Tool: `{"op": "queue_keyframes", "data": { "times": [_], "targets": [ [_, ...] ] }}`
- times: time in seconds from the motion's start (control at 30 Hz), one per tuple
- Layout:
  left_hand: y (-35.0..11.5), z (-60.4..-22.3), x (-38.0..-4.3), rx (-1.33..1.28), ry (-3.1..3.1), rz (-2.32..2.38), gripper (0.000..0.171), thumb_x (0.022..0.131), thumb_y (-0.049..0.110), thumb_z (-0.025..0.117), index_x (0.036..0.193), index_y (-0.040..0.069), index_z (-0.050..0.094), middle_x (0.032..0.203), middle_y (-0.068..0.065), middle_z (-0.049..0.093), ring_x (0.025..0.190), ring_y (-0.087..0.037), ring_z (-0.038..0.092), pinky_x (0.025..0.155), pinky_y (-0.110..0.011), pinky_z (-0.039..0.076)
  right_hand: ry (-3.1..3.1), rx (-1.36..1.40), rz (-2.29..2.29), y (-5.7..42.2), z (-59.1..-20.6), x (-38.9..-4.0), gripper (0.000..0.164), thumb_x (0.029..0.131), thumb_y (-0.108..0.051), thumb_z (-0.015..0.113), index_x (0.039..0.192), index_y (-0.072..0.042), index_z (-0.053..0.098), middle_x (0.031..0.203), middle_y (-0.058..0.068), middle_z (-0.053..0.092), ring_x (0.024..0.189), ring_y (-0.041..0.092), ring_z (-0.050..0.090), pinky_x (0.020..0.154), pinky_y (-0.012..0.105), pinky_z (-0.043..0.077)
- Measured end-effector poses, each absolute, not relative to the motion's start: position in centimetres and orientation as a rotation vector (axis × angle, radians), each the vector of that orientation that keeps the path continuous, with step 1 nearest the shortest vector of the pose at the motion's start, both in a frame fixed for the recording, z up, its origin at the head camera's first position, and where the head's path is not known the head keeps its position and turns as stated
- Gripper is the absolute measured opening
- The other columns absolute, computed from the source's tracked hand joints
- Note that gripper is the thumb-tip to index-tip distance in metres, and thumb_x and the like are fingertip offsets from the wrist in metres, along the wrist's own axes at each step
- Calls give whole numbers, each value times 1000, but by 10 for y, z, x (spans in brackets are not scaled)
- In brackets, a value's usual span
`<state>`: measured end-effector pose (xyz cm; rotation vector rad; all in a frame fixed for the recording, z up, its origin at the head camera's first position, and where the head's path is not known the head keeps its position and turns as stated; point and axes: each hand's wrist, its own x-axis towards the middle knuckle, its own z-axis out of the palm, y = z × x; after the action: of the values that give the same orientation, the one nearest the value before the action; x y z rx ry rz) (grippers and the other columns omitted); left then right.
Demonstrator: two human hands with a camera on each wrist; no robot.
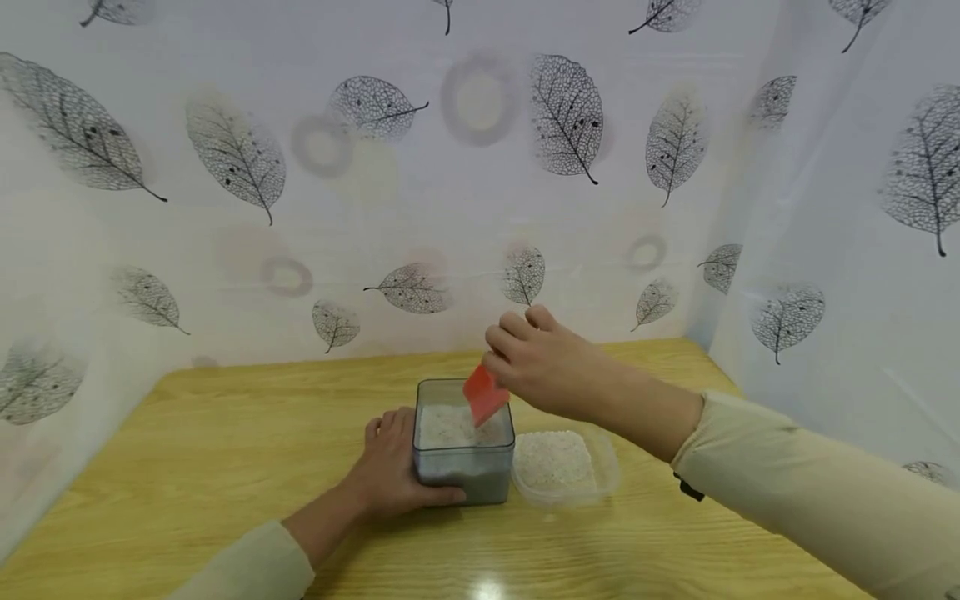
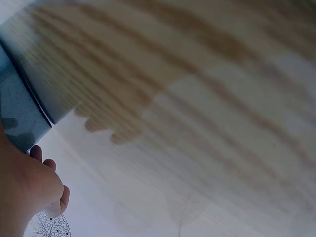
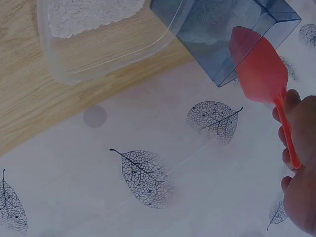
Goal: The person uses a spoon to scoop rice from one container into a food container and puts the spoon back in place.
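My right hand (image 1: 551,367) holds a red scoop (image 3: 259,66) by its thin handle, fingers wrapped round it. The scoop's blade tips down over the open top of a tall, see-through blue-grey container (image 1: 463,475), which has white rice (image 1: 446,427) inside. On the container's left side rests my left hand (image 1: 393,467), its thumb along the front wall and its fingers at the side. The left wrist view shows part of this hand (image 2: 32,185) beside the container wall. Just right of the container stands a low clear plastic tub (image 1: 609,467) with more rice (image 1: 555,458).
Both containers stand on a yellow wood-grain table (image 1: 225,450). A pale curtain (image 1: 480,208) printed with leaves hangs behind the table and along its sides. The clear tub sits below my right forearm.
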<state>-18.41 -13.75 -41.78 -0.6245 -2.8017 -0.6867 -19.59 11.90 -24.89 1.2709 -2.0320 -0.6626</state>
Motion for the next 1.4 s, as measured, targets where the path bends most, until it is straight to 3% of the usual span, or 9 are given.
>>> {"op": "queue_keyframes", "data": {
  "times": [0.13, 0.37, 0.7, 0.9, 1.0, 1.23, 1.4],
  "targets": [
    [-137, -422, -181, -602, -2832, -699, 112, 54, 89, 70, 132, 12, 43, 115, 0, 50, 109, -20, 43, 97, -47, 28, -2011, 1290, -751, 111, -254, -194, 8, 96, -23, 66, 93, -16, 62, 95, 0, 50, 85, 20, 35, 77, 36, 29],
    [-134, -429, -176, -597, -2856, -702, 112, 54, 90, 69, 131, 13, 43, 114, 1, 50, 108, -19, 43, 97, -48, 28, -2051, 1289, -773, 107, -263, -189, 11, 92, -25, 69, 84, -19, 63, 89, -3, 52, 82, 18, 38, 75, 36, 31],
    [-138, -425, -178, -602, -2812, -662, 114, 53, 93, 66, 131, 13, 43, 115, 1, 50, 108, -18, 44, 96, -47, 28, -2204, 1256, -742, 103, -265, -189, 14, 94, -26, 67, 88, -15, 62, 88, -1, 49, 78, 18, 39, 70, 31, 34],
    [-138, -424, -181, -610, -2824, -636, 114, 54, 95, 63, 131, 13, 43, 115, 1, 50, 109, -18, 43, 96, -47, 29, -2280, 1261, -671, 108, -273, -193, 26, 96, -38, 63, 94, -12, 62, 90, 1, 49, 80, 19, 38, 74, 32, 37],
    [-137, -423, -182, -611, -2826, -625, 114, 54, 95, 62, 130, 13, 43, 114, 1, 49, 108, -18, 43, 96, -46, 30, -2313, 1281, -580, 114, -280, -197, 26, 98, -37, 61, 95, -11, 60, 88, 1, 48, 81, 20, 37, 81, 34, 38],
    [-137, -424, -185, -635, -2798, -633, 113, 54, 94, 65, 130, 13, 43, 114, 2, 49, 107, -17, 42, 96, -45, 29, -2442, 1320, -248, 122, -291, -203, 20, 98, -26, 63, 97, -7, 59, 88, 2, 45, 81, 19, 32, 73, 32, 33],
    [-138, -423, -187, -632, -2812, -629, 113, 54, 93, 65, 132, 14, 42, 114, 2, 48, 107, -18, 43, 96, -45, 29, -2611, 1291, 7, 123, -296, -206, 12, 99, -19, 62, 102, -7, 61, 93, 2, 48, 88, 19, 37, 84, 36, 37]
  ]
}}
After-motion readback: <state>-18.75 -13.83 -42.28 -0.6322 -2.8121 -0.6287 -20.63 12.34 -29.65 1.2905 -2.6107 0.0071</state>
